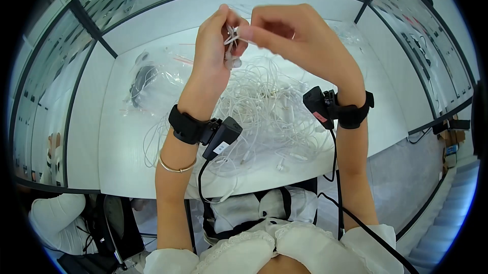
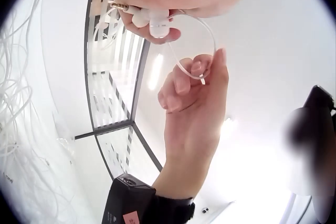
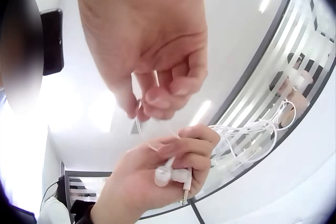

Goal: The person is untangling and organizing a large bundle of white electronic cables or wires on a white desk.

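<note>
at the left of the white table (image 1: 122, 157), clear plastic bags (image 1: 147, 81) are seen, with something dark among them. to their right, the left hand (image 1: 211, 45) is raised above the table, its fingers curled round the white earphones (image 1: 233, 63); a gold-coloured bangle (image 1: 177, 168) is worn farther down that arm. beneath and between the forearms, a large tangle of white cables (image 1: 269, 96) is spread over the table. at the right, the thin cable (image 3: 138, 121) of the earphones is pinched by the thumb and fingertips of the right hand (image 1: 292, 32). the hands are held close but apart, with the earphones in the left hand and the cable bridging the gap.

in the head view, the plug is hard to make out; in both wrist views, its gold-coloured tip (image 2: 121, 6) is shown beside the earbuds (image 3: 164, 175). by the left wrist view, the cable is revealed as a curved loop between the hands. in the right wrist view, gathered loops (image 3: 257, 129) of white cable are shown hanging out past the far side of the left hand, a feature largely hidden in the head view.
</note>
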Demonstrator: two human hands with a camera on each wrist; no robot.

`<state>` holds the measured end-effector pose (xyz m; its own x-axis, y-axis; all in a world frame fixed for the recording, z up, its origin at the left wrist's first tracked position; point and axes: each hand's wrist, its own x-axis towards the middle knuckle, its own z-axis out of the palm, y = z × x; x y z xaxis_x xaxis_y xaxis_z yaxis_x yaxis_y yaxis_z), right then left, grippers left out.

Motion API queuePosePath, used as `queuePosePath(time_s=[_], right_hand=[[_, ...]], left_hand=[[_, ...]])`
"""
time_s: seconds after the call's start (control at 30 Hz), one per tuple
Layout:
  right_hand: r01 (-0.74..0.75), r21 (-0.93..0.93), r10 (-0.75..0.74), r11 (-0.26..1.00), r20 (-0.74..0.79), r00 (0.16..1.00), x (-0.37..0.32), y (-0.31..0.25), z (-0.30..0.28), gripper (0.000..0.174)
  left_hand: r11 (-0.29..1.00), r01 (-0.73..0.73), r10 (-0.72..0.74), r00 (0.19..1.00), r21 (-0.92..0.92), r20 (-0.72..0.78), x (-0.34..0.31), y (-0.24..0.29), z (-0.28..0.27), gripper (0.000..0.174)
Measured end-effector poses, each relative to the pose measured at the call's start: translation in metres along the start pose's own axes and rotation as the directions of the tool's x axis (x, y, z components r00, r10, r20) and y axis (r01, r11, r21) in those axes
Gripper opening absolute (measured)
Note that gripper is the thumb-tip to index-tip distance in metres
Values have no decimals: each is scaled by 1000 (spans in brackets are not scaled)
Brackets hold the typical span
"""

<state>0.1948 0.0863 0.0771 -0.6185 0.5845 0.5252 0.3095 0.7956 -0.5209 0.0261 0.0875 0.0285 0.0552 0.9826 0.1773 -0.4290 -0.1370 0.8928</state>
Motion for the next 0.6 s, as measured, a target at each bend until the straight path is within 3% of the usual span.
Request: queuePosePath(time_s=[0.1, 0.2, 0.33, 0.37, 0.6], right_hand=[[-53, 11, 49, 999, 222, 974, -4, -5, -6, 32], [-214, 120, 182, 969, 232, 955, -3, -5, -4, 30], [-73, -132, 81, 989, 57, 995, -2, 2, 6, 23], [-101, -177, 109, 979, 36, 993, -1, 3, 7, 22], [-121, -167, 113, 979, -59, 992, 2, 3, 16, 23]], left_hand=[[991, -120, 117, 992, -55, -55, 6, -7, 3, 28], [985, -136, 139, 990, -102, 22, 8, -5, -1, 28], [983, -165, 165, 986, -82, -5, 4, -3, 5, 29], [982, -165, 166, 986, -97, 3, 3, -3, 6, 29], [977, -209, 207, 978, -51, -39, -5, 0, 14, 29]])
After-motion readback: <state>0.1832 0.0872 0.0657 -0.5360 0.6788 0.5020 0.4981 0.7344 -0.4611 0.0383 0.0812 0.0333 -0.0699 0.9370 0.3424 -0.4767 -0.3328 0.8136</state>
